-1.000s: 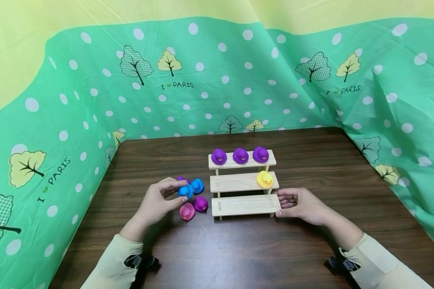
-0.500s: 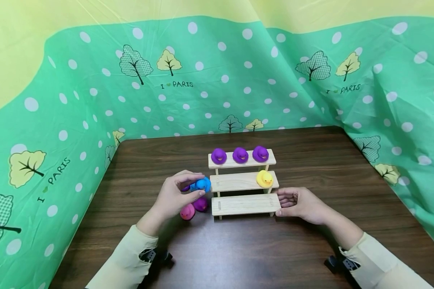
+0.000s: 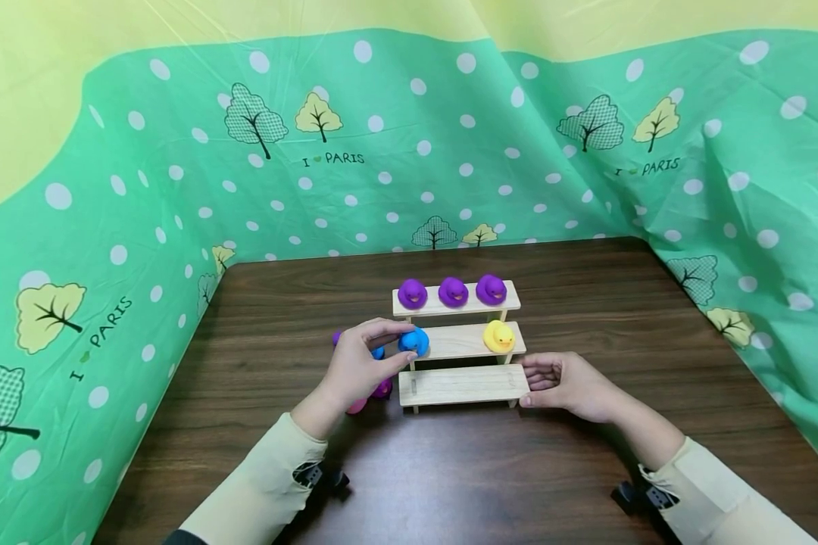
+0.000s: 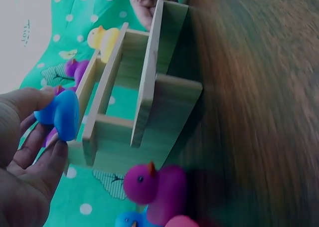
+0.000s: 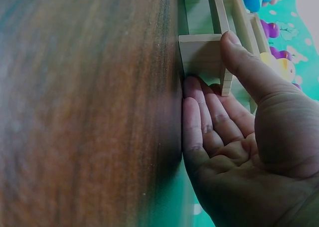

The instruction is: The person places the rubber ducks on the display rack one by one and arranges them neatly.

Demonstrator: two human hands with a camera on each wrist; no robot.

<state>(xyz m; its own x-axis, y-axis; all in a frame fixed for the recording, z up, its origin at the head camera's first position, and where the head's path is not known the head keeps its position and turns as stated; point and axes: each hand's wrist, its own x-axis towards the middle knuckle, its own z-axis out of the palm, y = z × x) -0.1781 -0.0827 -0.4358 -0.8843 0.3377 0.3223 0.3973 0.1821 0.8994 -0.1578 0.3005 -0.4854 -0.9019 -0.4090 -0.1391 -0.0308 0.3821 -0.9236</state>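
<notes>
My left hand pinches a blue rubber duck between thumb and fingers at the left end of the middle tier. In the left wrist view that blue duck overlaps the upper tiers. The three-tier wooden shelf has a yellow rubber duck at the right end of its middle tier. Three purple ducks line the top tier, the middle one among them. My right hand holds the shelf's right end, its thumb on the bottom plank's edge and its fingers under and beside it.
Behind and below my left hand lie loose ducks, partly hidden: a magenta one, another blue one and a pink one. A green dotted cloth hangs round the back and sides of the dark wooden table.
My left hand has lifted the blue duck from the loose group and carried it right to the middle tier's left end. My right hand stays at the shelf's right end.
</notes>
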